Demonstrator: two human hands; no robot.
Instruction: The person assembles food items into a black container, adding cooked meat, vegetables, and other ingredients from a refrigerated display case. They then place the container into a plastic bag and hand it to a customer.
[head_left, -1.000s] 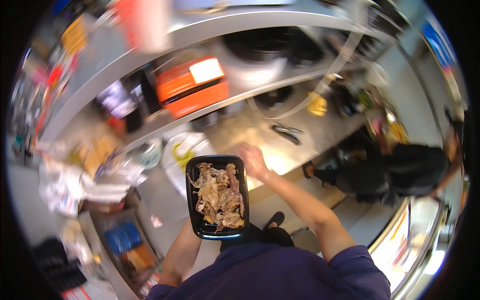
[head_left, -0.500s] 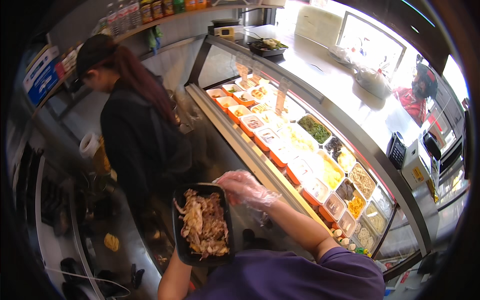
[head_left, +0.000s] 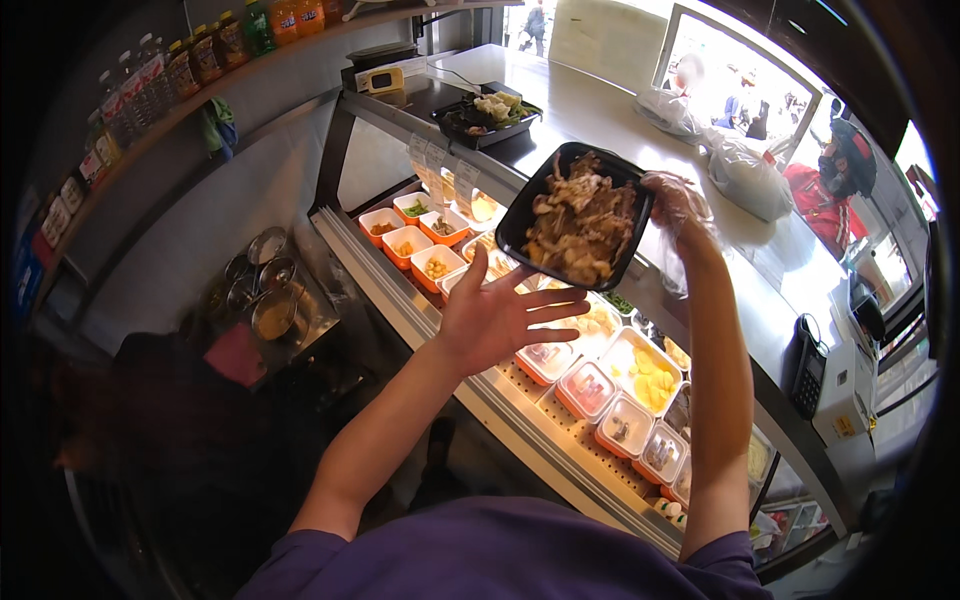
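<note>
1. Here is the right hand point(head_left: 676, 208) in a clear plastic glove, and it pinches the near edge of a black tray point(head_left: 507, 228) on the tray's right side!
2. The tray is up in the air, tilted, above the glass display case point(head_left: 440, 350) and short of the desk point(head_left: 590, 112), with cooked meat point(head_left: 580, 225) heaped inside it.
3. And the left hand point(head_left: 485, 325): bare, fingers and thumb fanned wide, right by the tray's lower edge; whether a fingertip touches it, one cannot tell.
4. Below, in the lit case, rows of orange-sided containers point(head_left: 586, 388) line up, one holding yellow slices point(head_left: 650, 380).
5. Over on the desk, a second black tray point(head_left: 488, 132) carries greens and pale vegetables, while plastic bags point(head_left: 750, 178) sit farther right.
6. Out left, bottles point(head_left: 205, 55) crowd a shelf, and metal bowls point(head_left: 272, 318) cluster lower down.
</note>
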